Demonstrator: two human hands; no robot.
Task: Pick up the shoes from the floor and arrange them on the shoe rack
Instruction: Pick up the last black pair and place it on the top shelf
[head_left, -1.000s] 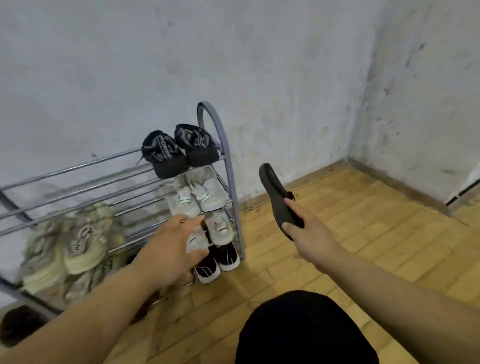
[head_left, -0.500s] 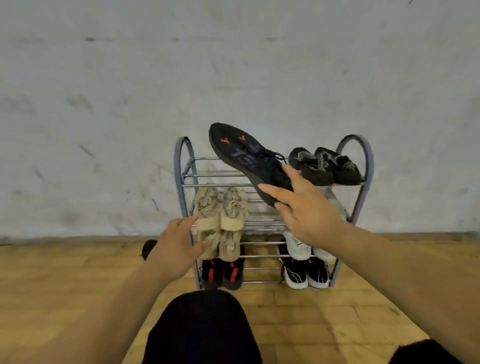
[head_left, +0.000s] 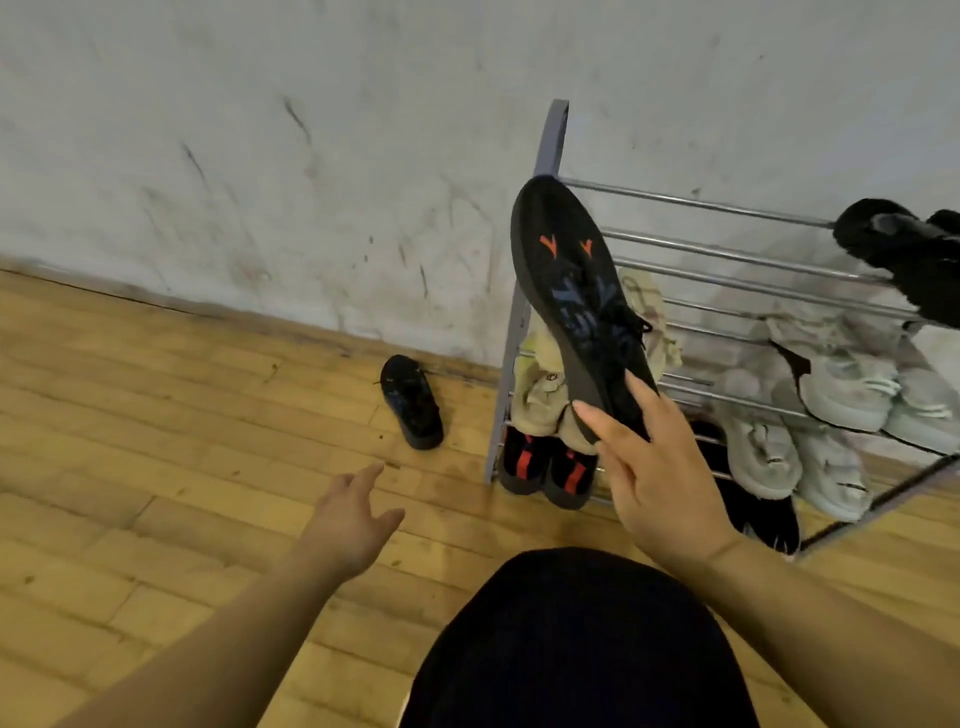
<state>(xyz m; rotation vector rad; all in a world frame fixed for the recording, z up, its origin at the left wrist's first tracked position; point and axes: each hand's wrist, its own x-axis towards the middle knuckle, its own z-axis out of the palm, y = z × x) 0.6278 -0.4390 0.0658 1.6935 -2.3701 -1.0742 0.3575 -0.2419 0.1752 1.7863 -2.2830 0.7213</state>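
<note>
Apparently no legible text.

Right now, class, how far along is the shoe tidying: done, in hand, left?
Done: a beige pair, a black-and-red pair and others sit on the shoe rack. In hand: the right hand holds a black shoe by the rack. Left: another black shoe lies on the floor, the open left hand stretched toward it.

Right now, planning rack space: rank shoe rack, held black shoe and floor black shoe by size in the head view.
1. shoe rack
2. held black shoe (nearer camera, so unsure)
3. floor black shoe
</note>
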